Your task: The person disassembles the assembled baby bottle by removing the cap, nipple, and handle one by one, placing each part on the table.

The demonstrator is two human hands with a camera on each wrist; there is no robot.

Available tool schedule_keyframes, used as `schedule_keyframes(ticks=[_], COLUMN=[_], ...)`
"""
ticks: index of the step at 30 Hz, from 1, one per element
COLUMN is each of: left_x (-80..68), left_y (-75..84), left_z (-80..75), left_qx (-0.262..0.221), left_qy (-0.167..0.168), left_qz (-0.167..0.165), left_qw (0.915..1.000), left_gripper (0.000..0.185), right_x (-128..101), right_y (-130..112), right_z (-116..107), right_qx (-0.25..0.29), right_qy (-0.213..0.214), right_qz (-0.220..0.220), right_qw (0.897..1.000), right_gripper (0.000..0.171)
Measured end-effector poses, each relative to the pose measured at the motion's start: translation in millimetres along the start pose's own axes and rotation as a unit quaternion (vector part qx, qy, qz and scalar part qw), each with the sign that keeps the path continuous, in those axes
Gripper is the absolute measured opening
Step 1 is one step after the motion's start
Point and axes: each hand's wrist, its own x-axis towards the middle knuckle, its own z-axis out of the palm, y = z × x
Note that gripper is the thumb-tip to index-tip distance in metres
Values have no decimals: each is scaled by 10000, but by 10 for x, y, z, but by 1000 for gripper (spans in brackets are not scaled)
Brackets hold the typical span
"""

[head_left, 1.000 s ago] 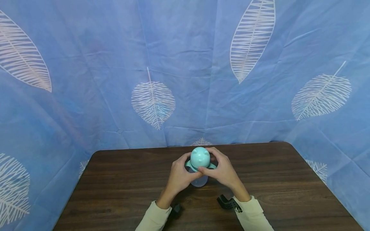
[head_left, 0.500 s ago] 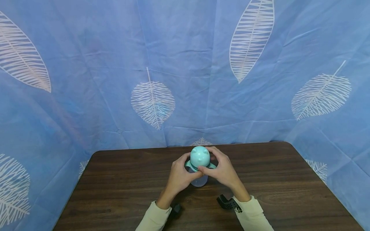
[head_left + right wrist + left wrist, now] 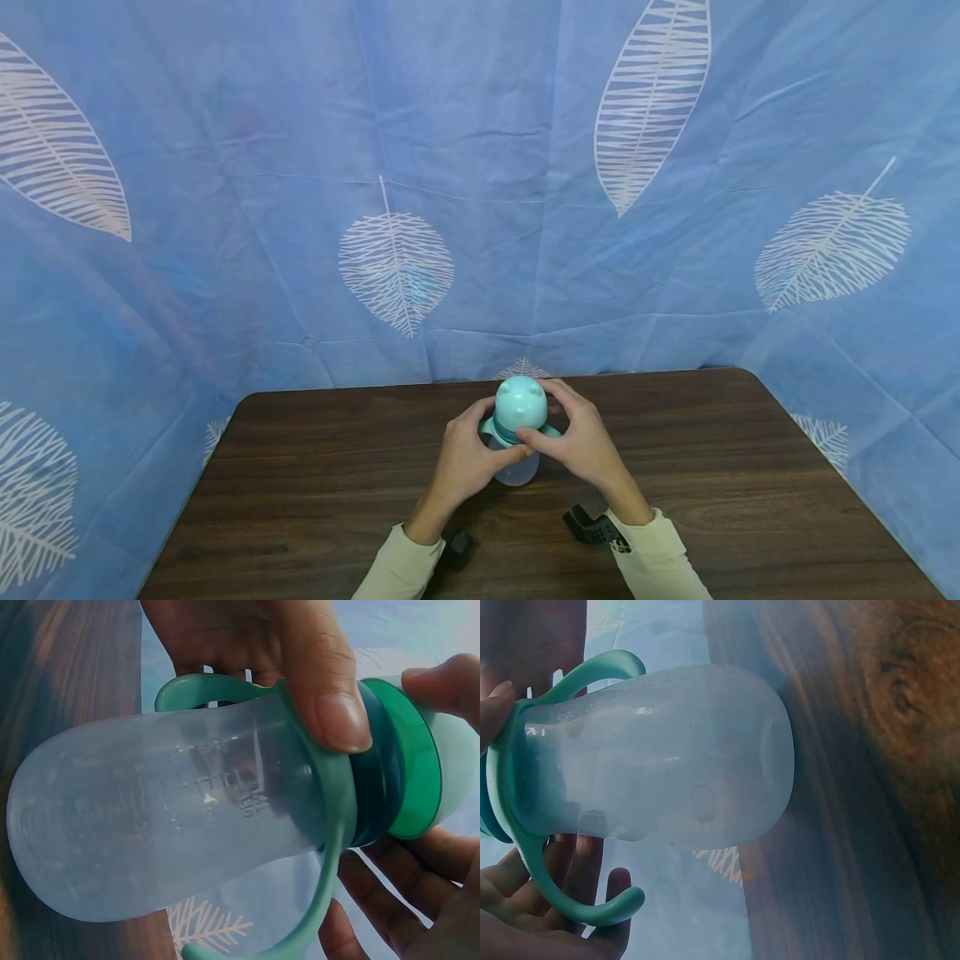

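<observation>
Both hands meet around a baby bottle (image 3: 517,433) near the far edge of the dark wooden table (image 3: 315,483), about midway between its left and right edges. The left hand (image 3: 467,457) grasps the bottle from the left at the collar, its thumb laid across the front just under the teal ring, as the right wrist view shows close up (image 3: 330,712). The right hand (image 3: 581,443) comes in from the right and curls over the mint cap (image 3: 519,402), thumb at the front and fingers wrapped behind it, so each hand is clamped on its own part of the same bottle.

The bottle stands upright, its frosted translucent body (image 3: 667,761) below the hands, with two teal loop handles (image 3: 592,900) sticking out from the collar. Its base appears to rest on the tabletop, though the wrist views are too close to be sure of contact.

Pale long sleeves (image 3: 401,567) cover both forearms, and a black wrist mount (image 3: 592,527) sits by the right cuff. Behind the table hangs a blue cloth backdrop (image 3: 225,167) printed with white leaves.
</observation>
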Motion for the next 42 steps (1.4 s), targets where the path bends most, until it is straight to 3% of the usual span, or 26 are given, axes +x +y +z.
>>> schedule_keyframes(ticks=[26, 42], left_x=[1, -2], left_y=[3, -2], left_z=[1, 7], left_qx=[18, -21], left_qy=[28, -7], left_qz=[-50, 10], left_qw=[10000, 10000], left_gripper=[78, 76], right_x=[-8, -30], right_y=[-55, -49], right_z=[-95, -189], right_qx=[68, -10], right_qy=[217, 363], right_qz=[-97, 70], right_qw=[9997, 9993], right_gripper=[59, 60])
